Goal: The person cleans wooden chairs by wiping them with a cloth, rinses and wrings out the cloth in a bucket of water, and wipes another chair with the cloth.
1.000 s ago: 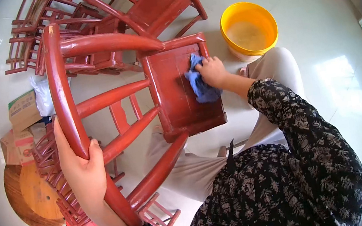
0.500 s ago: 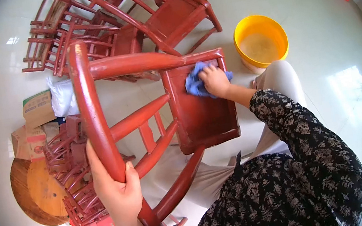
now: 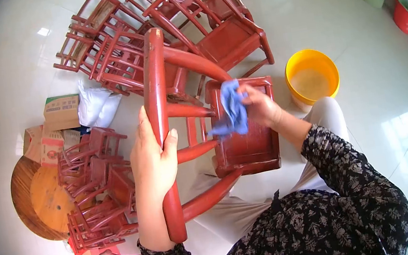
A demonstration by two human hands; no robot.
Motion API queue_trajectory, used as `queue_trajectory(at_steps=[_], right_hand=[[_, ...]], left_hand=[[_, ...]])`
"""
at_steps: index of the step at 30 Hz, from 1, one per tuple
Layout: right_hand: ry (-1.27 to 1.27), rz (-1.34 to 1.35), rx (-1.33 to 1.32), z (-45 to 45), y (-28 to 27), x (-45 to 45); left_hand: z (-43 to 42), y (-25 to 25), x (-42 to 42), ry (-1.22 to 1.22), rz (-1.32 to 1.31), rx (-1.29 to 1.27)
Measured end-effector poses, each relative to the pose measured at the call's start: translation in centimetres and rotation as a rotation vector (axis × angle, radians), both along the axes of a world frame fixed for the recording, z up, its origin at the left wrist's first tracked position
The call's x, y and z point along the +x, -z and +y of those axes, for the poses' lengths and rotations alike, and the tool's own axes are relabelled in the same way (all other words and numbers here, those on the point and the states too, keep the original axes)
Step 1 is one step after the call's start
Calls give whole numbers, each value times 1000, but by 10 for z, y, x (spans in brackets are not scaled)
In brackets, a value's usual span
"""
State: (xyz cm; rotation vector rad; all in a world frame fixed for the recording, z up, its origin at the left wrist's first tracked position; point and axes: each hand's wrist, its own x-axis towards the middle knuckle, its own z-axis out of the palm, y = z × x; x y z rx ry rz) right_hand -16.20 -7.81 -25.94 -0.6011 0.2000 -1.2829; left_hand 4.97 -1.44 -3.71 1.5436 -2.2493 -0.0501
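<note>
A red wooden chair [image 3: 247, 150] is tilted before me, its seat and backrest facing up toward the camera. My left hand [image 3: 153, 159] is wrapped round the thick top rail [image 3: 156, 82] of its backrest. A blue cloth [image 3: 233, 107] is gripped in my right hand [image 3: 259, 104] and hangs down over the seat's edge near the backrest slats. Slight motion blur softens the cloth and fingers; whether the cloth touches the wood I cannot tell.
A yellow bucket [image 3: 312, 77] stands beside my knee at right. Several red chairs [image 3: 228, 44] crowd the floor ahead, and smaller ones [image 3: 101, 195] stand at left near cardboard boxes [image 3: 62, 111], a white bag [image 3: 97, 104] and round wooden boards [image 3: 40, 197]. A red basin [image 3: 403, 14] lies far right.
My right hand has lifted the cloth from the far part of the seat and brought it toward the backrest. The chair has turned, its top rail now nearer the middle of view.
</note>
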Motion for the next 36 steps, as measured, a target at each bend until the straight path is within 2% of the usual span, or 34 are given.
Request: queue_trajectory(at_steps=[4, 6, 8, 9, 10, 12, 16, 18, 20, 22, 24, 25, 27, 28, 29, 32, 36], right_hand=[[288, 8, -205, -39, -105, -2], [340, 81, -319, -55, -144, 2], [697, 552, -551, -79, -170, 13], [1006, 807, -782, -89, -178, 19], [1086, 943, -746, -93, -187, 24], [1045, 1022, -742, -90, -197, 24], [920, 1168, -885, -53, -176, 46], [908, 1300, -857, -32, -177, 52], [930, 1240, -855, -37, -171, 50], [940, 1276, -856, -41, -175, 44], [917, 1272, -828, -41, -176, 38], [889, 1276, -832, -41, -179, 34], [824, 1297, -797, -32, -182, 31], [768, 1302, -756, -28, -183, 31], [742, 1306, -859, -29, -180, 31], [667, 1339, -928, -10, -174, 37], [539, 1220, -965, 30, -174, 40]], left_hand=[[-3, 6, -10, -20, 55, 30], [-8, 17, -7, 25, 156, 83], [-19, 16, -6, 51, 188, 84], [-22, 19, -6, 74, 311, 177], [-27, 16, -8, 103, 439, 257], [-35, 8, -7, 93, 422, 265], [-52, 27, 0, 356, 675, 452], [-58, 32, 0, 366, 848, 600], [-58, 44, -4, 578, 1203, 856], [-49, 55, -13, 447, 1519, 932], [-25, 54, -23, 342, 1656, 1015], [-26, 63, -22, 342, 1671, 1016], [-34, 85, -20, 270, 1463, 884], [-33, 90, -18, 267, 1476, 886], [-35, 95, -23, 315, 1460, 873], [-56, 101, -31, 465, 1399, 823], [-74, 110, -33, 664, 1304, 738]])
